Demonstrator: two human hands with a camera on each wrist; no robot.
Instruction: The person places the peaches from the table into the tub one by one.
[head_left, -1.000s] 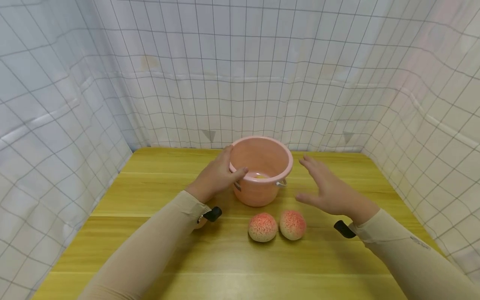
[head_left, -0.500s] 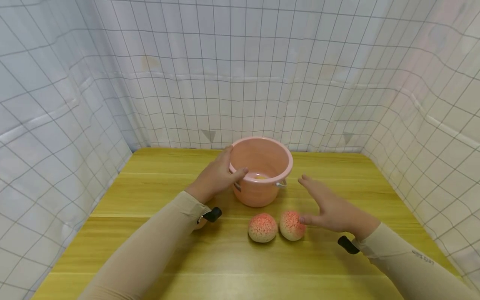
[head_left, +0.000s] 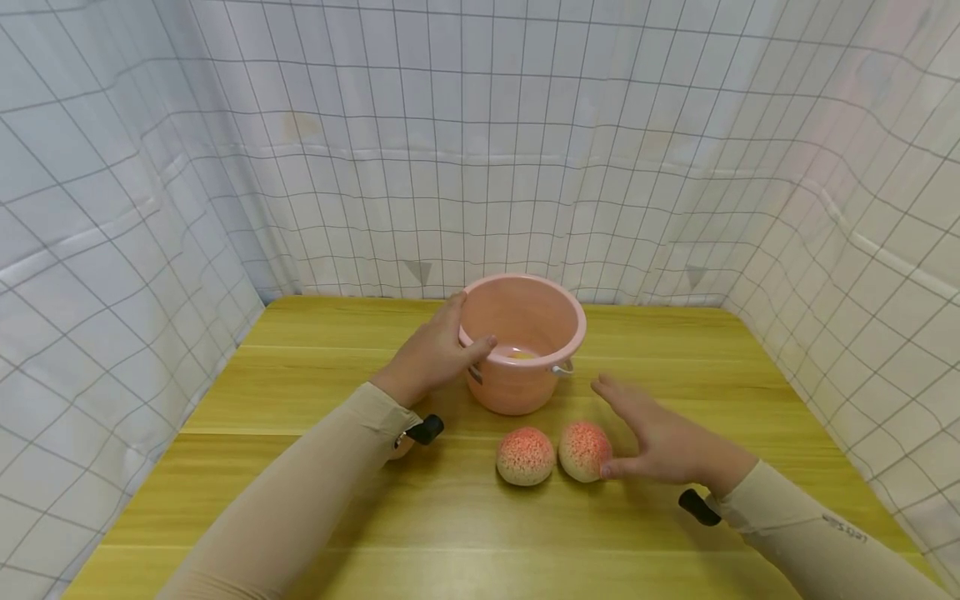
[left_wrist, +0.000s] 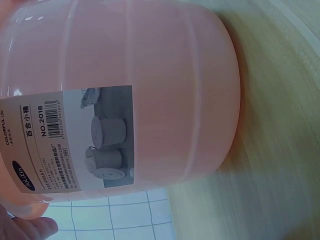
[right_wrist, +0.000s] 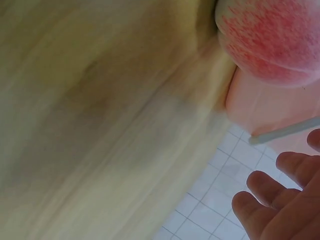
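Note:
A pink bucket [head_left: 517,390] stands upright at the table's middle, a printed label [left_wrist: 70,142] on its side in the left wrist view. My left hand [head_left: 429,357] grips its rim from the left, thumb lapped over the edge. Two peaches [head_left: 526,457] with red speckled tops lie in front of the bucket. Beside the right-hand peach [head_left: 582,448] is my right hand [head_left: 671,442], fingers spread and thumb tip right at the fruit's side. In the right wrist view that peach [right_wrist: 280,37] sits beyond the extended fingers [right_wrist: 260,192].
Deep inside the bucket shows a bit of yellow [head_left: 521,354]. A pale round object [head_left: 401,447] is mostly hidden below my left wrist. White gridded curtains [head_left: 517,167] enclose the wooden table [head_left: 315,367] at the back and sides.
My right hand has come down and toward me, from beside the bucket's rim to the right-hand peach. The left hand, bucket and peaches have stayed put.

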